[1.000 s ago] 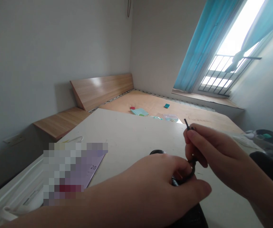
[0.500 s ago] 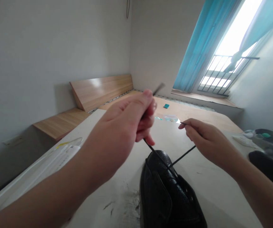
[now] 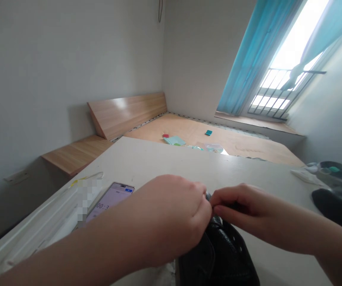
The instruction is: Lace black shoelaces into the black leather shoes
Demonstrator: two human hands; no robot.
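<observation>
- Big pale table, and there's a black leather shoe on it, right under the fingers: looks firm and fairly weighty, with a pebbled grain, best gripped by its sides.
- Well past the right fingers, a dark plastic tub, contents too murky to tell.
- Left hand curled over the shoe's top, fingers hidden, can't tell what they hold.
- Right hand, its fingers drawn narrow against the left hand, whatever's between them hidden!

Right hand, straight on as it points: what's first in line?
The left hand, probably: the right hand points across at it, fingertips nearly meeting above the black leather shoe. A dark bit of lace or shoe between them may come first; depth is unclear.
</observation>
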